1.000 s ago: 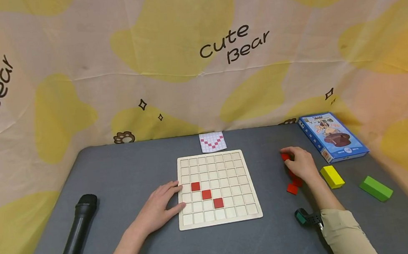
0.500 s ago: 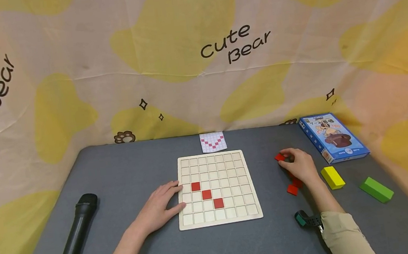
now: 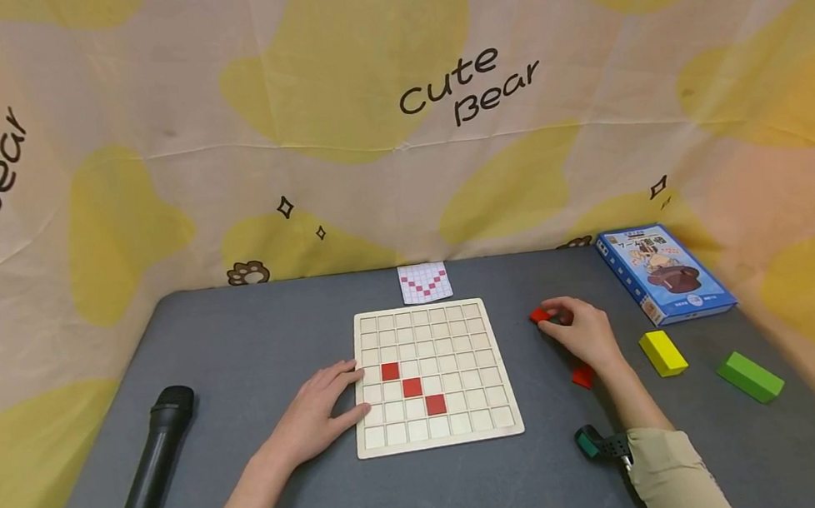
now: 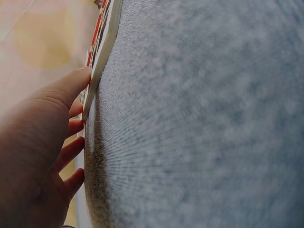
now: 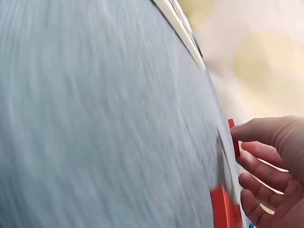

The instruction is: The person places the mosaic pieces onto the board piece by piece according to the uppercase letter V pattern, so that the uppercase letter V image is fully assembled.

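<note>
Grey table (image 3: 251, 339), patterned backdrop (image 3: 328, 87). Board (image 3: 455, 341), one: three tiles (image 3: 412, 387) inset diagonally; my left hand (image 3: 317, 413), fingers extended, gripping nothing, touches its left edge, presumably to steady it. Red piece (image 3: 539, 315), one: right of the board, pinched by my right hand (image 3: 586, 330), fingertips probably suiting its smallness. Card (image 3: 425, 283), one: beyond the board, likely for viewing.
</note>
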Tool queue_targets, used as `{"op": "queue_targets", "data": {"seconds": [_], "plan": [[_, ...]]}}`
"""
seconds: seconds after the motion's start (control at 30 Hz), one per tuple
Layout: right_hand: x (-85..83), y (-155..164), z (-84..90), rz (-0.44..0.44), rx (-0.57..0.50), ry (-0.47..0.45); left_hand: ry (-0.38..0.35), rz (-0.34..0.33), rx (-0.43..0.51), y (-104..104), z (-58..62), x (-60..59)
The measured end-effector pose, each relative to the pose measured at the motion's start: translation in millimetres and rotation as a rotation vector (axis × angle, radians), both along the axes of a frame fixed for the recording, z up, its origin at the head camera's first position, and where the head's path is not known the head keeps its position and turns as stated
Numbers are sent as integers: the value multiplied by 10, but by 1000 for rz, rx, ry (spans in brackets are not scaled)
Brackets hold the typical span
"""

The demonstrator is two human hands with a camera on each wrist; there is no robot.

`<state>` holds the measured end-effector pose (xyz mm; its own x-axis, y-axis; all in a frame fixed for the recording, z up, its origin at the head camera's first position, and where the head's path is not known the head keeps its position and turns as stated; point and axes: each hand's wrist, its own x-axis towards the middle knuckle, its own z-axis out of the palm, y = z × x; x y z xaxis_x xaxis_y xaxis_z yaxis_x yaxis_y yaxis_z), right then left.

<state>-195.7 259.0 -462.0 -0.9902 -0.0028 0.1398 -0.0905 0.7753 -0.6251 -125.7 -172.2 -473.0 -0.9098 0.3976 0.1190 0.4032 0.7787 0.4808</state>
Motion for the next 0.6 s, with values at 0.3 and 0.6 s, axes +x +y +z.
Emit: {"op": "queue_targets", "data": {"seconds": [0.3,0.6], "plan": [[37,-396,13,52,-82,41,7,-7,4,-1,-3,3],[80,-779,63,148,-127,36,19,-14,19,-7,-2,1]]}}
